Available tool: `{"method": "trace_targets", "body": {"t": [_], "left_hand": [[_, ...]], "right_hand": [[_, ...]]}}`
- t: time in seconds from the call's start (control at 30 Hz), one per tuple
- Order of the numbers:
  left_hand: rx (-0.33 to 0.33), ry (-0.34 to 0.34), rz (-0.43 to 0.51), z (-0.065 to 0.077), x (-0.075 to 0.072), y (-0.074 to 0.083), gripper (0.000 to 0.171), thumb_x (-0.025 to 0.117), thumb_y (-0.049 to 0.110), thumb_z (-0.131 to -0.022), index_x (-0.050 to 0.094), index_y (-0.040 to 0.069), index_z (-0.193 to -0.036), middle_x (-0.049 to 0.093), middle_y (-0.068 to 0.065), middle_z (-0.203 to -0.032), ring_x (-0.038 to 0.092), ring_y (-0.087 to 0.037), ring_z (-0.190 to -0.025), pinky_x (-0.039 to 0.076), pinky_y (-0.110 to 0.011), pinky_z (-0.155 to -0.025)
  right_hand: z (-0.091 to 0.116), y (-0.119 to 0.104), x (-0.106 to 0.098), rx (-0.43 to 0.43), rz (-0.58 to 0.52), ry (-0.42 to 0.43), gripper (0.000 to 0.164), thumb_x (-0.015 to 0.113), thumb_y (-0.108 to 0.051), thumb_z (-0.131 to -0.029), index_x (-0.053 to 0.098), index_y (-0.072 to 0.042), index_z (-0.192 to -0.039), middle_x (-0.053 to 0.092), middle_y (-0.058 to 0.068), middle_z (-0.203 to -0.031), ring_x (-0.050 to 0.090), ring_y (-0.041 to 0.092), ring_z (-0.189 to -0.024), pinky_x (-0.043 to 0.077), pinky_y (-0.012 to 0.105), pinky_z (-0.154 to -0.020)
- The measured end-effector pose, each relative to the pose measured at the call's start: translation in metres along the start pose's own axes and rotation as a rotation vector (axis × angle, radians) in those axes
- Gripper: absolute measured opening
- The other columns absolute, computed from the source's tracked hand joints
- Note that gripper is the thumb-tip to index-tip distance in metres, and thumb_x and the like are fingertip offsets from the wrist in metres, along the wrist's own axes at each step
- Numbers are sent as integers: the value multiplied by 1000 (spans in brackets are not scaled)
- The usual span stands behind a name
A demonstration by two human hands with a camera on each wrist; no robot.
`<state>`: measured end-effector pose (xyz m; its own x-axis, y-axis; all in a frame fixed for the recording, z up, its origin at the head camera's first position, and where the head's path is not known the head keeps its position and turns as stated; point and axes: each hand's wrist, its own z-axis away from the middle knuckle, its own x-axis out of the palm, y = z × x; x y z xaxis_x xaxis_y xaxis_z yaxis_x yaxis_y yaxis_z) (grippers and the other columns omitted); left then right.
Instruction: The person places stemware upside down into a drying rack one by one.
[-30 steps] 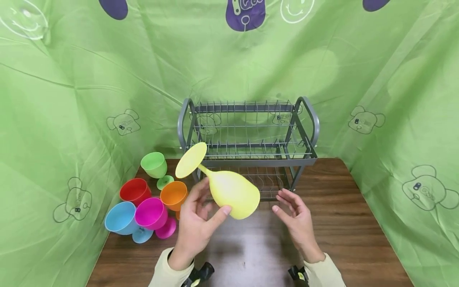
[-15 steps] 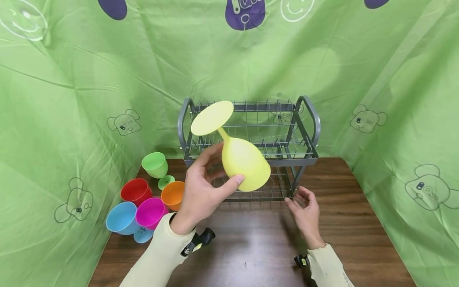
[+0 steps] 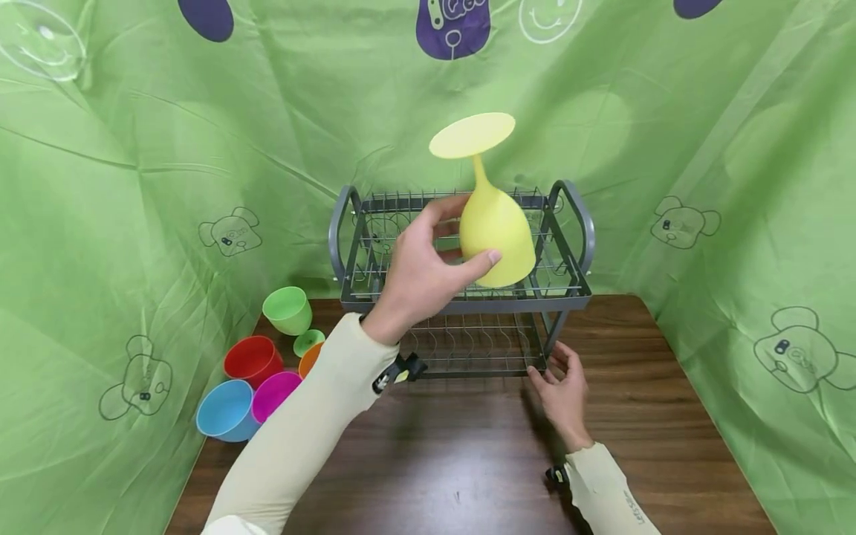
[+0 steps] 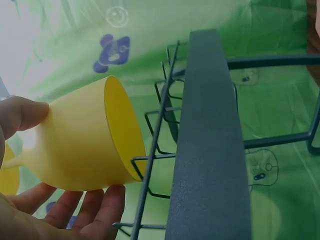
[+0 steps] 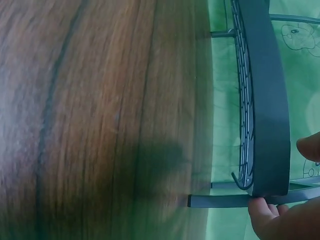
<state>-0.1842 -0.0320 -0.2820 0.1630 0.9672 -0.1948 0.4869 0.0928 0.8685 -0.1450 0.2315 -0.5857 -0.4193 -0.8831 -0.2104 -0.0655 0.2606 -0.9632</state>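
My left hand (image 3: 424,264) grips a yellow goblet (image 3: 500,234) by its bowl, the thumb on the near side and the fingers behind. The goblet is turned base up, its mouth facing down above the top tier of a grey two-tier dish rack (image 3: 461,305). In the left wrist view the goblet's rim overlaps the wire prongs behind the rack's flat front rail (image 4: 210,145). My right hand (image 3: 565,394) holds the rack's lower right front corner. Its fingertips (image 5: 261,212) sit at the lower tray (image 5: 272,110) in the right wrist view.
Several stemmed cups stand at the left of the wooden table (image 3: 481,475): green (image 3: 287,310), red (image 3: 253,360), blue (image 3: 226,411), magenta (image 3: 273,394) and a partly hidden orange one (image 3: 310,360). Green printed cloth (image 3: 134,260) encloses the table behind and at both sides.
My left hand has carried the yellow goblet up, forward and right over the rack, tipping it more upright with its base on top. My right hand has moved right to the rack's lower corner.
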Motion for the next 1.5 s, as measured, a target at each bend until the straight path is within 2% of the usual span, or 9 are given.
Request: {"method": "trace_targets", "body": {"t": [0.17, 0.33, 0.5, 0.63, 0.83, 1.0, 1.2, 1.37, 1.5], "left_hand": [[-26, -34, -74, -25, 8, -1, 73, 90, 24, -84, 57, 16, -148, 64, 1, -142, 68, -14, -120, 63, -27, -90], [-72, -84, -174, -47, 20, -1, 75, 91, 28, -83, 54, 18, -149, 63, 2, -143, 66, -15, -124, 62, -30, -93], [-109, -125, -231, -62, 34, -5, 74, 91, 29, -84, 53, 18, -147, 62, 2, -146, 65, -15, -126, 60, -31, -99], [-143, -134, -251, -71, 42, -7, 72, 91, 30, -84, 54, 19, -146, 61, 4, -146, 64, -13, -125, 59, -27, -97], [-185, -140, -292, -82, 51, -12, 72, 90, 27, -86, 52, 17, -146, 61, 1, -146, 63, -14, -123, 59, -27, -97], [-217, -176, -349, -86, 56, -16, 76, 89, 25, -87, 49, 16, -150, 61, -1, -146, 62, -15, -127, 57, -29, -103], [-227, -223, -418, -87, 63, -20, 72, 89, 28, -88, 48, 14, -146, 61, -3, -143, 61, -17, -128, 56, -29, -103], [-238, -221, -461, -87, 67, -22, 72, 90, 28, -86, 49, 14, -143, 61, 0, -138, 61, -15, -121, 56, -28, -102], [-236, -231, -488, -89, 72, -23, 74, 91, 28, -85, 49, 13, -145, 60, 0, -138, 61, -15, -120, 55, -27, -102]], "right_hand": [[-1, 0, 3, -37, 40, 13, 70, 83, 6, -84, 53, -2, -147, 58, 22, -140, 59, 37, -127, 57, 23, -101], [-2, -1, 2, -59, 60, 27, 70, 83, 8, -83, 54, -1, -146, 58, 22, -138, 59, 38, -126, 55, 13, -97], [-1, -1, 2, -59, 71, 19, 72, 84, 6, -82, 53, -1, -147, 58, 23, -138, 60, 39, -127, 53, 6, -93], [-2, -2, 0, -49, 75, 7, 73, 84, 6, -82, 52, -1, -147, 57, 22, -139, 60, 39, -128, 52, 6, -93], [-2, -1, -1, -36, 63, 1, 72, 85, 5, -83, 53, -2, -147, 57, 21, -140, 59, 38, -130, 54, 11, -96], [-2, -2, -2, -45, 64, -7, 71, 85, 2, -84, 54, -3, -148, 57, 21, -140, 59, 38, -130, 56, 18, -100], [-2, 0, -2, -47, 66, -12, 71, 85, 1, -85, 53, -3, -148, 57, 21, -141, 58, 39, -131, 56, 16, -99], [-1, -2, -2, -43, 76, -17, 71, 85, -1, -86, 53, -3, -149, 57, 21, -141, 58, 38, -131, 56, 20, -101], [-1, -2, -2, -34, 66, -18, 71, 84, 0, -86, 52, -3, -149, 56, 21, -141, 58, 38, -131, 55, 18, -101]]}}
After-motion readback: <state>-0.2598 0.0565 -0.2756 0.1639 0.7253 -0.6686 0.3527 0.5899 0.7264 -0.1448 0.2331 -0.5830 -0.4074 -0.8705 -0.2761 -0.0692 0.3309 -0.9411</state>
